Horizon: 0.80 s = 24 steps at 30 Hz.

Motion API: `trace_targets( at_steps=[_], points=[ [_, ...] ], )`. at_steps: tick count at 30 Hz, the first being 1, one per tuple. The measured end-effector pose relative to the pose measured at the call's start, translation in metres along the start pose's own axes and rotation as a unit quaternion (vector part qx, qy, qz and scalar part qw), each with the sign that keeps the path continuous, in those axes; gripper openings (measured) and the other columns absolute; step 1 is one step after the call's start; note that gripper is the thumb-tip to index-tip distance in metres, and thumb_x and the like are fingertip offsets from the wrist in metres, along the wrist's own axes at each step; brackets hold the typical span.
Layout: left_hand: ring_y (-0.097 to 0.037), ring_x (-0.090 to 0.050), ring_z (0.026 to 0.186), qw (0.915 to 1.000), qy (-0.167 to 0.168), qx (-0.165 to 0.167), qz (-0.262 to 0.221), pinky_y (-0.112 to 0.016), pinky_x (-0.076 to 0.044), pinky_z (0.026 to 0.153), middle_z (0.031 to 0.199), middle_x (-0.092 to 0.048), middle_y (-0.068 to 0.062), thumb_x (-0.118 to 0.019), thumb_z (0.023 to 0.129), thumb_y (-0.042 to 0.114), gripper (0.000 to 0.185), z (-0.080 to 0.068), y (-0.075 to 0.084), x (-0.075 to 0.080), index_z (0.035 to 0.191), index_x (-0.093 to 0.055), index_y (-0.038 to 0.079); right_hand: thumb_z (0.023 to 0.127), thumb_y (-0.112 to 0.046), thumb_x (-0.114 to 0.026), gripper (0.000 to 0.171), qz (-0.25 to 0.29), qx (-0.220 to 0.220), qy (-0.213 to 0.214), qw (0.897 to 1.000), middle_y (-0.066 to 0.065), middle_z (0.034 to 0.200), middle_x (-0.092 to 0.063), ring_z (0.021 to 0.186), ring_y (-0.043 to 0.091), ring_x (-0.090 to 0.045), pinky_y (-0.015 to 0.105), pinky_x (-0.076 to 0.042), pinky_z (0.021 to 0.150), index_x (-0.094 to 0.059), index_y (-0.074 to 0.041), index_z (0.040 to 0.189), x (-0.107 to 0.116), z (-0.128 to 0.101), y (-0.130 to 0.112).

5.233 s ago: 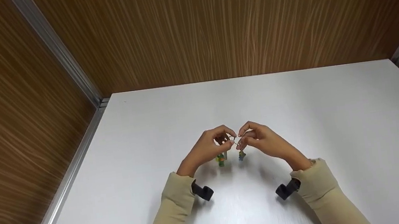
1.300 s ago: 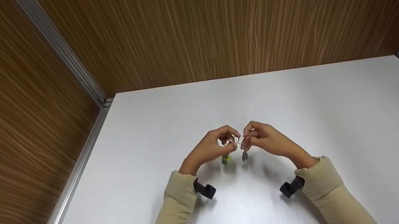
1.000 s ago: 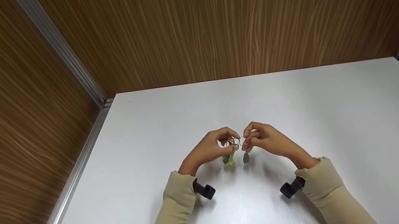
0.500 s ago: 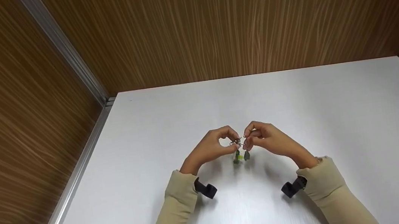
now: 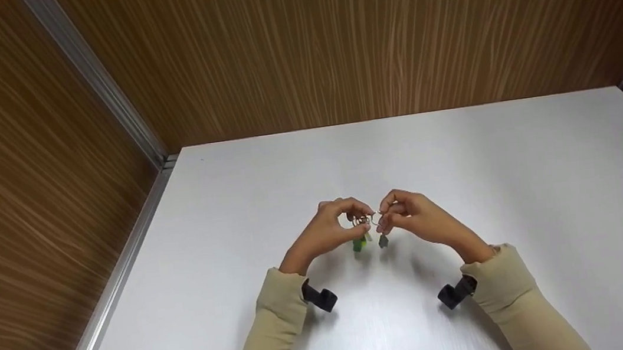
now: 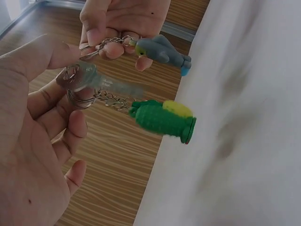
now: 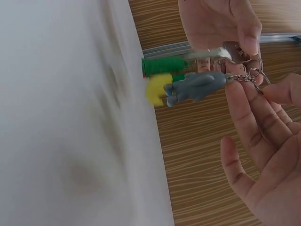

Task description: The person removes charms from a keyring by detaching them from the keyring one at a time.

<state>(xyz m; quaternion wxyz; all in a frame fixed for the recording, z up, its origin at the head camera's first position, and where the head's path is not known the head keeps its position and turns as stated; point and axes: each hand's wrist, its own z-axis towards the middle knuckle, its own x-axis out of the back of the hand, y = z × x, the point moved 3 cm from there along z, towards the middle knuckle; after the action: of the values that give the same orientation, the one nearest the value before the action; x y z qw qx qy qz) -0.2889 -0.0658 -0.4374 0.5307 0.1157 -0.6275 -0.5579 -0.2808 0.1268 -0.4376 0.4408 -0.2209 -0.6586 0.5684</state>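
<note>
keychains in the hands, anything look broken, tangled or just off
Nothing stands out. The left hand pinches a split ring with a key and a green charm hanging by its chain. The right hand pinches the ring of a grey charm. Both charms look whole; the wrist views are partly blurred.

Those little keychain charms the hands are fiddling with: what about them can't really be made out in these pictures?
- Head view: green charm and grey charm are too small to tell shapes; rings hidden by fingers.
- Left wrist view: whether the key ring in the left hand is joined to the grey charm's chain is covered by fingertips.
- Right wrist view: green charm partly hidden behind the grey one; right hand cut off by the edge.
</note>
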Motion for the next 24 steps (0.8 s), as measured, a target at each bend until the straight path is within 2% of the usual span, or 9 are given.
trace_targets(
  at_steps=[3,6,10,13,16,17,20,24],
  points=[
    [-0.011,-0.057,0.088,0.9999,0.0,0.005,-0.012,-0.055,-0.043,0.093,0.099,-0.069,-0.007,-0.069,0.087,0.018,0.022,0.0005,-0.0022,-0.0003,0.107,-0.069,0.009,0.097,-0.006,-0.05,0.02,-0.005,-0.001,-0.002,1.0,0.026,0.094,-0.07,0.086,0.03,-0.071,0.028,-0.052,0.085,-0.049,0.011,0.109,0.0004,0.0001,0.0],
    [-0.01,-0.058,0.087,0.9997,0.003,0.017,-0.02,-0.056,-0.045,0.091,0.098,-0.069,-0.008,-0.071,0.087,0.021,0.022,0.0002,-0.0036,-0.0001,0.106,-0.069,0.009,0.098,-0.006,-0.048,0.02,-0.011,0.001,-0.006,1.0,0.028,0.095,-0.07,0.087,0.033,-0.07,0.029,-0.052,0.087,-0.05,0.01,0.109,0.0004,0.0002,-0.0005],
    [-0.011,-0.061,0.087,0.9991,0.015,0.035,-0.018,-0.053,-0.046,0.09,0.091,-0.07,-0.008,-0.073,0.085,0.023,0.022,-0.001,-0.0044,0.0012,0.102,-0.07,0.01,0.098,-0.006,-0.049,0.018,-0.015,0.005,-0.009,1.0,0.026,0.096,-0.071,0.086,0.03,-0.071,0.037,-0.053,0.089,-0.051,0.009,0.107,-0.0002,0.0012,-0.0008],
    [-0.009,-0.061,0.084,0.9984,0.02,0.049,-0.017,-0.043,-0.048,0.086,0.086,-0.07,-0.006,-0.074,0.084,0.023,0.021,-0.0019,-0.0054,0.0008,0.1,-0.07,0.011,0.097,-0.006,-0.05,0.016,-0.019,0.01,-0.007,1.0,0.024,0.095,-0.071,0.085,0.023,-0.071,0.041,-0.053,0.087,-0.053,0.008,0.106,-0.0014,0.001,-0.0004],
    [-0.007,-0.061,0.083,0.9975,0.024,0.066,-0.012,-0.032,-0.047,0.08,0.082,-0.07,-0.004,-0.074,0.084,0.025,0.02,-0.0027,-0.0062,0.0004,0.099,-0.071,0.012,0.097,-0.005,-0.051,0.016,-0.026,0.011,-0.004,1.0,0.023,0.094,-0.072,0.085,0.021,-0.071,0.039,-0.054,0.087,-0.054,0.007,0.106,-0.0025,0.0002,-0.0002],
    [-0.007,-0.061,0.083,0.9972,0.025,0.07,-0.009,-0.03,-0.046,0.079,0.082,-0.071,-0.003,-0.074,0.084,0.025,0.02,-0.0029,-0.0061,0.0006,0.099,-0.071,0.012,0.097,-0.006,-0.051,0.015,-0.029,0.012,-0.002,1.0,0.023,0.093,-0.072,0.085,0.022,-0.071,0.041,-0.053,0.087,-0.054,0.007,0.106,-0.0027,0.0001,-0.0005],
    [-0.008,-0.06,0.083,0.9962,0.033,0.08,0.0,-0.027,-0.045,0.076,0.081,-0.07,-0.002,-0.075,0.084,0.026,0.02,-0.0024,-0.0055,0.0018,0.098,-0.072,0.012,0.096,-0.006,-0.053,0.014,-0.036,0.015,0.005,0.999,0.021,0.092,-0.073,0.085,0.024,-0.072,0.041,-0.053,0.087,-0.055,0.005,0.105,-0.0026,0.0,-0.0019],
    [-0.007,-0.059,0.079,0.9945,0.045,0.094,0.005,-0.025,-0.044,0.072,0.077,-0.069,0.001,-0.075,0.083,0.029,0.018,-0.0013,-0.0057,0.0026,0.094,-0.073,0.014,0.096,-0.006,-0.054,0.013,-0.037,0.018,0.009,0.999,0.02,0.093,-0.073,0.084,0.018,-0.072,0.035,-0.053,0.086,-0.055,0.004,0.103,-0.0032,-0.0003,-0.0036]
  ],
)
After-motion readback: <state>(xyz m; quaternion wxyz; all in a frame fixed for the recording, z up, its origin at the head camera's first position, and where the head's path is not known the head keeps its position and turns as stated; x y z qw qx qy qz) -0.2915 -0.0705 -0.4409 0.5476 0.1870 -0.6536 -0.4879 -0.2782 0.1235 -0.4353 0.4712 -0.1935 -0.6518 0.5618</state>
